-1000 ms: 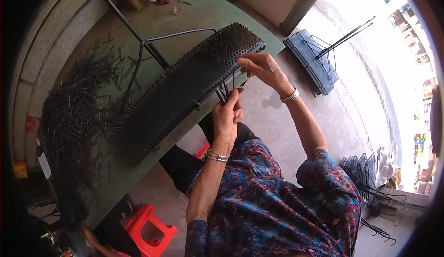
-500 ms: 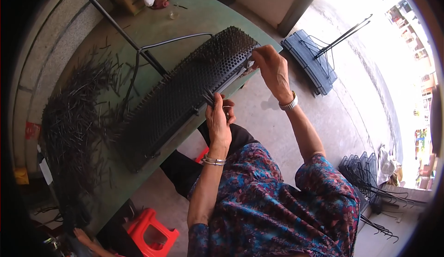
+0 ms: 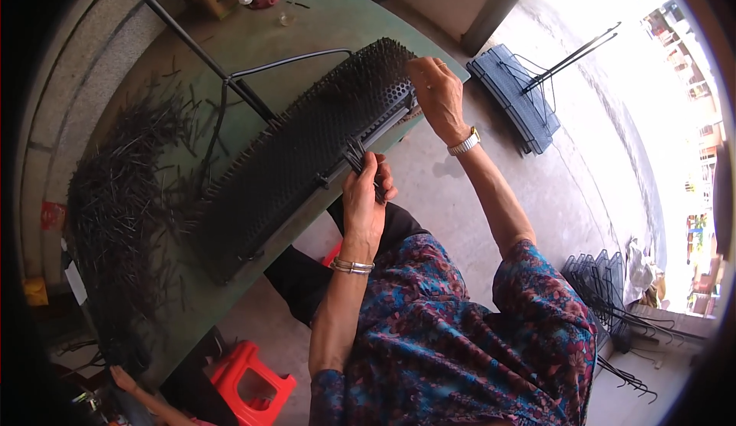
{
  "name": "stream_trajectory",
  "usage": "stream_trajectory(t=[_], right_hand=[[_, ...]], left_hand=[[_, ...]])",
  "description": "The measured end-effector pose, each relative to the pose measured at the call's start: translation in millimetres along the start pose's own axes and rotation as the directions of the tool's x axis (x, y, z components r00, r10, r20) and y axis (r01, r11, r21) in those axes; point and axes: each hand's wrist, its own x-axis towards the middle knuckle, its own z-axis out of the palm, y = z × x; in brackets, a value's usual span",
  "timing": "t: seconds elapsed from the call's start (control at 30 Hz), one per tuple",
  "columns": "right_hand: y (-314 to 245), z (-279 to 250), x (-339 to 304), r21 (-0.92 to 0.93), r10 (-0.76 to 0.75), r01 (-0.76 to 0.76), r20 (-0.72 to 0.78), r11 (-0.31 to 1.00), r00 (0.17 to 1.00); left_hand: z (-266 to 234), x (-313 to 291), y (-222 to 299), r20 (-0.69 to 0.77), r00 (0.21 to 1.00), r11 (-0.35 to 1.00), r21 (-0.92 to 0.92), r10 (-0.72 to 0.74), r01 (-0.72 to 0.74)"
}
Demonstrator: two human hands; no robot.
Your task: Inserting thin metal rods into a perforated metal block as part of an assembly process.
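A long dark perforated rack (image 3: 284, 167) lies aslant along the near edge of the green table (image 3: 322, 23). Rows of thin dark pins stand up from its far side and right end, while holes show bare near its right end. In my left hand (image 3: 363, 203), closed at the rack's near edge, is a bundle of thin dark pins (image 3: 355, 154) with their tips poking up past the thumb. My right hand (image 3: 440, 98) bends over the rack's right end with its fingers pinched together. Its fingertips point down at the holes; what they hold is too small to make out.
A big heap of loose pins (image 3: 115, 211) covers the table's left side. A metal bar frame (image 3: 172, 31) rises from the rack's far side. Similar racks (image 3: 515, 100) stand on the floor at right. A red stool (image 3: 249, 388) and another person's hand (image 3: 123, 380) are at lower left.
My right hand has moved left, from the rack's right corner to over its holes. The pins in my left hand stick out further and spread more.
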Motion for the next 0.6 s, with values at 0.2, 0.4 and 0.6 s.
stream_trajectory(t=[0.2, 0.4, 0.6], right_hand=[[-0.4, 2.1, -5.7, -0.263, 0.015, 0.02, 0.131, 0.965, 0.991], [-31.9, -32.2, -15.5, 0.112, 0.156, -0.266, 0.575, 0.957, 0.803], [-48.7, -51.2, -33.7, 0.252, 0.154, -0.509, 0.763, 0.823, 0.627]], left_hand=[[11.5, -4.4, -2.0, 0.075, 0.997, 0.997, 0.076, -0.035, 0.03], [14.4, -9.0, -3.9, 0.038, 0.999, 0.99, 0.141, -0.023, 0.017], [10.6, -6.4, -13.4, 0.046, 0.999, 0.985, 0.173, -0.003, -0.005]])
